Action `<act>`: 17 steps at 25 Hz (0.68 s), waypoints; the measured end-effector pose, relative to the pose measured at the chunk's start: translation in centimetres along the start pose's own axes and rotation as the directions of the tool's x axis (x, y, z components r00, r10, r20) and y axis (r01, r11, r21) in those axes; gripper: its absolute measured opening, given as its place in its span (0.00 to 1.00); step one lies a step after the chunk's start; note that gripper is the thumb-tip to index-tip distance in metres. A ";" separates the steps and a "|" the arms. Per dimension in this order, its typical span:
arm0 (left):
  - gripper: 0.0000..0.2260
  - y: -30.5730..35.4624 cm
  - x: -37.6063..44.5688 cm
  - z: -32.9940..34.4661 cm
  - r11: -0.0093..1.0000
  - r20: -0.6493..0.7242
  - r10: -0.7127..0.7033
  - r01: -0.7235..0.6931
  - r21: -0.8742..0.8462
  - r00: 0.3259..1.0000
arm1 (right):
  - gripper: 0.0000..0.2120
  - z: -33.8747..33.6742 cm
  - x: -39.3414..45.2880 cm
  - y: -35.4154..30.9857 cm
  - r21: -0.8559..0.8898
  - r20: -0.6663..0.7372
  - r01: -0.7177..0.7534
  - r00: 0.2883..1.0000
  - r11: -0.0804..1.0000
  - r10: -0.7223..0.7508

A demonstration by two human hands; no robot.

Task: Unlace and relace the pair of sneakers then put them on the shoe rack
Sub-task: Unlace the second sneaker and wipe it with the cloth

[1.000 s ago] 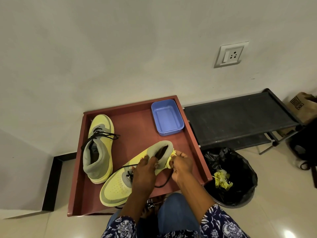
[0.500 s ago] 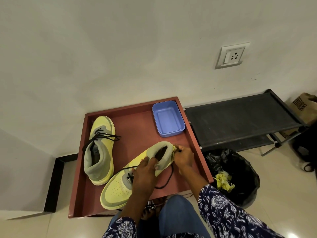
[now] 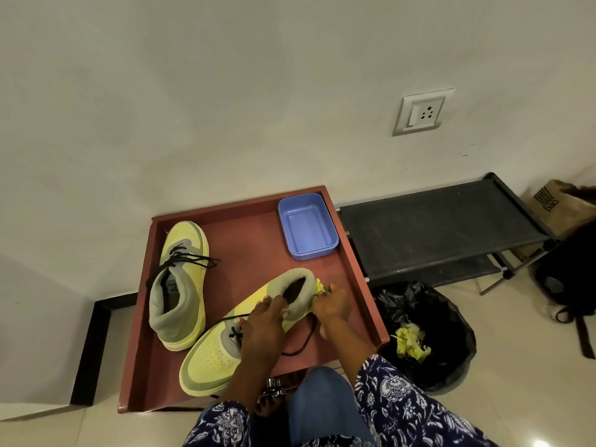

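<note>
Two yellow-and-grey sneakers lie on a reddish-brown tray [image 3: 251, 240]. The left sneaker [image 3: 180, 285] stands apart with its black lace tied loosely. The near sneaker [image 3: 222, 346] lies diagonally, toe toward me, its black lace [image 3: 303, 343] trailing loose on the tray. My left hand [image 3: 263, 321] grips the collar of this sneaker from above. My right hand [image 3: 332, 304] pinches a small yellow crumpled piece [image 3: 320, 286] at the sneaker's heel. A black shoe rack [image 3: 435, 230] stands to the right of the tray.
A blue plastic box [image 3: 306, 225] sits at the tray's far right corner. A bin with a black liner [image 3: 429, 333] holding yellow scraps stands on the floor by the rack. A brown paper bag [image 3: 561, 204] and a dark bag [image 3: 567, 272] lie at far right.
My right hand has shifted slightly along the heel of the near sneaker, and the yellow piece shows there again. My left hand keeps its grip on the collar.
</note>
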State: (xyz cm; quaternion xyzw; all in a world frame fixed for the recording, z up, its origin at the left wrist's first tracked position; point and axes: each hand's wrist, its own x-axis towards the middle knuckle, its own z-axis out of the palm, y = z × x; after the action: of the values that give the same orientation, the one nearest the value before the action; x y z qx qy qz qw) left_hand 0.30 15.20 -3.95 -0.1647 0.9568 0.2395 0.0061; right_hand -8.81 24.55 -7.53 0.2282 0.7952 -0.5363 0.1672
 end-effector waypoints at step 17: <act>0.15 0.4 0.2 -0.1 0.990 0.007 -0.108 0.107 0.090 0.994 | 0.12 -4.0 -3.1 1.2 0.303 0.218 -0.150 0.972 0.941 0.085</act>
State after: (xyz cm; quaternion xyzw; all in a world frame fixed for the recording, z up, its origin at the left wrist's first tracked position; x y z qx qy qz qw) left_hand 0.02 15.48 -3.71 -0.2141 0.9563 0.1966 0.0322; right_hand -5.65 28.03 -5.40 0.2438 0.6624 -0.6664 0.2401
